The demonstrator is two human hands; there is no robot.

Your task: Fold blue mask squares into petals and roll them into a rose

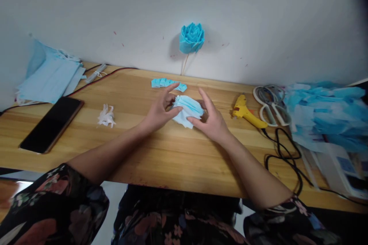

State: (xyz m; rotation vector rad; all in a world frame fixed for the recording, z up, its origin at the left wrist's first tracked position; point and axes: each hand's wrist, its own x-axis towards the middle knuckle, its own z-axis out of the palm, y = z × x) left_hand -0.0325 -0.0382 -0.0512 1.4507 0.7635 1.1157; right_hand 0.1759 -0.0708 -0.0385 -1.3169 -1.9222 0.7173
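Note:
Between both hands is a stack of light blue pleated face-mask fabric pieces (187,110), just above the table. My left hand (162,109) pinches its left side, thumb in front and the other fingers partly hidden behind. On the right edge, my right hand (212,119) grips the same stack, its index finger stretched out. Right behind the hands lies a row of small folded blue pieces (163,82). A blue fabric rose (192,38) on a thin stick leans against the wall farther back.
A yellow glue gun (247,112) with a black cord and white-handled scissors (274,113) lie right, beside a heap of blue fabric (324,111). Left are a phone (51,125), face masks (50,76), white scraps (106,116) and clear sticks (96,72). A wall (129,15) stands behind the table (172,160).

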